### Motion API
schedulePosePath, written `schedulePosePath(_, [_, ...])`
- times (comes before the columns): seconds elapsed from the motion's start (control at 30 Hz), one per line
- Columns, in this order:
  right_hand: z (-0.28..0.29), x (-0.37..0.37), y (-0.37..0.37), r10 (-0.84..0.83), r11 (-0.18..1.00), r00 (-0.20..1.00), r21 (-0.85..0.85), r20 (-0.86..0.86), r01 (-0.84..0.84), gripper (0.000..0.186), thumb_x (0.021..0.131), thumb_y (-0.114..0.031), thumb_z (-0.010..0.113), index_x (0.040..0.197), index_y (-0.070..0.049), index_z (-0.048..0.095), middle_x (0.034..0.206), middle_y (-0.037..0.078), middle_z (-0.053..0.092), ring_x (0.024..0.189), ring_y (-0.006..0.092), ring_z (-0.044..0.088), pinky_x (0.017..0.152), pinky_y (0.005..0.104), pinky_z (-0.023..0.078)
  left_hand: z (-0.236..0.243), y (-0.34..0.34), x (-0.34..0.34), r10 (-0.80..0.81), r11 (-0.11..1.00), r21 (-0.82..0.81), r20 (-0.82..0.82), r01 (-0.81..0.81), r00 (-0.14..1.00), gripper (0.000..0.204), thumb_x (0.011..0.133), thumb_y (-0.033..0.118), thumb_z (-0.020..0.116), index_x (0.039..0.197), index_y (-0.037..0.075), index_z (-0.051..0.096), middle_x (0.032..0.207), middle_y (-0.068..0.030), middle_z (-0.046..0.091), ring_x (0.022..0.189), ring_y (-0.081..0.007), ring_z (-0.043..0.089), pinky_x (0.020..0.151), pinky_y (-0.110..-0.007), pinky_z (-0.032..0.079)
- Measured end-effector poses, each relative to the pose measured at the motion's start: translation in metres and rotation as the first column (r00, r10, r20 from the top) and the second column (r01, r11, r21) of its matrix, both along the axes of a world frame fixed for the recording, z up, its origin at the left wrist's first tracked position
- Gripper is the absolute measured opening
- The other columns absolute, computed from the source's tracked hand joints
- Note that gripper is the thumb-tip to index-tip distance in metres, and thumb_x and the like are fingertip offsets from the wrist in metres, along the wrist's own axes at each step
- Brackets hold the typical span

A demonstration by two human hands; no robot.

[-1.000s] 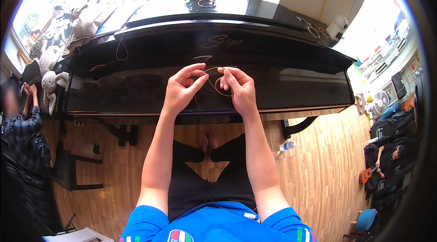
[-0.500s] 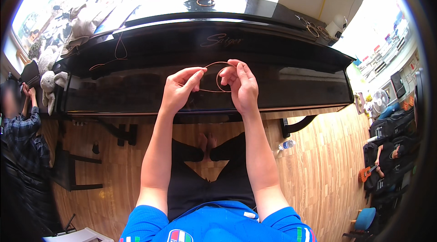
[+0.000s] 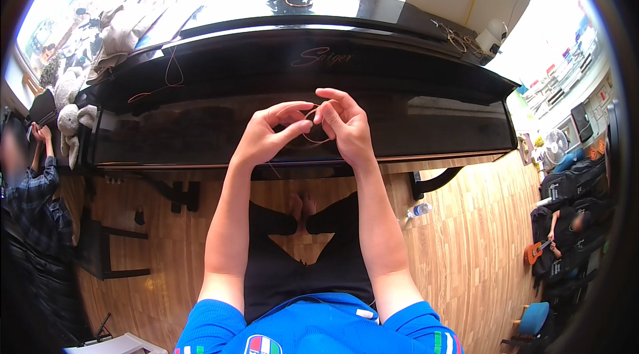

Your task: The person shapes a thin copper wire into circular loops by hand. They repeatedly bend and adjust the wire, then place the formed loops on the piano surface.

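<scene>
A thin copper-coloured cord point(image 3: 317, 142) is bent into a small loop between my hands, in front of the black piano point(image 3: 413, 124). My left hand point(image 3: 263, 134) pinches the loop's left side between thumb and fingers. On the other side, my right hand point(image 3: 349, 133) has its thumb and fingertips closed on the cord, with the index finger raised and bent. My fingertips hide part of the loop. A loose end of cord shows below my left hand, near the wrist.
On the piano lie another cord ring point(image 3: 299, 0), a dangling thin cord point(image 3: 174, 74) and a tangle of cords point(image 3: 458, 40). A plush toy point(image 3: 70, 118) sits at the left end, near a seated person point(image 3: 30, 187). A plastic bottle point(image 3: 419, 210) lies on the floor.
My hands have come closer together and the loop between them has become smaller. My right index finger has lifted. A loose cord end now shows below my left hand.
</scene>
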State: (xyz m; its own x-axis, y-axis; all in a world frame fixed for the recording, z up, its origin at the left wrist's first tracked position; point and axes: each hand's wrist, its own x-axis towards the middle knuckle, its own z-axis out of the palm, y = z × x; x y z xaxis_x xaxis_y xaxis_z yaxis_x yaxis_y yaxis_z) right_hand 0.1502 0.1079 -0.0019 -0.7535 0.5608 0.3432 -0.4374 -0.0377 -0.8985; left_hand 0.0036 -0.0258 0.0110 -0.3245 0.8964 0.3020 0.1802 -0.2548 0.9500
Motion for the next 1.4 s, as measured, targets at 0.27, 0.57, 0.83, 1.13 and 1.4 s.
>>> schedulePosePath(0.27, [-0.003, -0.008, -0.004, -0.048, 0.998, 0.998, 0.043, -0.03, 0.05, 0.027, 0.095, -0.013, 0.072, 0.119, 0.0, 0.067, 0.09, 0.007, 0.072, 0.086, 0.0122, 0.069, 0.075, 0.0245, 0.055, -0.01, 0.004, -0.01, 0.053, 0.979, 0.173, 0.298, -0.109, 0.953, 0.026, 0.1, 0.013, 0.063, 0.121, 0.0, 0.066, 0.105, -0.0075, 0.072, 0.088, -0.0143, 0.071, 0.08, -0.026, 0.052])
schedulePosePath(0.57, [-0.004, -0.004, 0.002, -0.119, 0.993, 0.989, 0.023, 0.089, 0.117, 0.021, 0.1, -0.019, 0.066, 0.107, 0.0, 0.072, 0.086, 0.006, 0.072, 0.079, 0.0103, 0.068, 0.07, 0.0237, 0.055, -0.008, 0.002, -0.011, 0.026, 0.99, 0.123, 0.275, -0.062, 0.961, 0.03, 0.1, 0.015, 0.064, 0.124, -0.001, 0.066, 0.096, -0.0067, 0.071, 0.085, -0.0129, 0.069, 0.077, -0.025, 0.052])
schedulePosePath(0.83, [-0.001, -0.01, -0.008, -0.188, 0.981, 0.982, 0.04, -0.008, 0.188, 0.019, 0.098, -0.015, 0.068, 0.107, 0.002, 0.069, 0.085, 0.006, 0.071, 0.074, 0.0109, 0.068, 0.071, 0.0244, 0.057, -0.01, 0.004, -0.01, 0.025, 0.986, 0.149, 0.335, -0.079, 0.942, 0.026, 0.1, 0.014, 0.064, 0.12, -0.003, 0.067, 0.098, -0.0108, 0.073, 0.093, -0.0189, 0.073, 0.087, -0.031, 0.059])
schedulePosePath(1.13, [-0.002, -0.011, -0.009, -0.185, 0.98, 0.977, 0.099, 0.106, 0.175, 0.018, 0.098, -0.013, 0.067, 0.106, 0.003, 0.069, 0.086, 0.009, 0.072, 0.074, 0.015, 0.072, 0.078, 0.0288, 0.061, -0.013, 0.002, -0.011, 0.0, 0.978, 0.194, 0.343, -0.071, 0.939, 0.022, 0.099, 0.012, 0.064, 0.116, -0.002, 0.068, 0.101, -0.0137, 0.074, 0.098, -0.0236, 0.073, 0.094, -0.036, 0.059])
schedulePosePath(1.4, [-0.004, -0.014, -0.007, -0.191, 0.977, 0.981, 0.097, 0.011, 0.189, 0.018, 0.101, -0.014, 0.063, 0.107, 0.002, 0.067, 0.091, 0.011, 0.073, 0.087, 0.0166, 0.072, 0.082, 0.03, 0.059, -0.014, 0.005, -0.01, 0.017, 0.973, 0.221, 0.245, -0.072, 0.969, 0.02, 0.098, 0.007, 0.065, 0.115, -0.003, 0.069, 0.101, -0.0153, 0.074, 0.1, -0.0244, 0.073, 0.094, -0.034, 0.057])
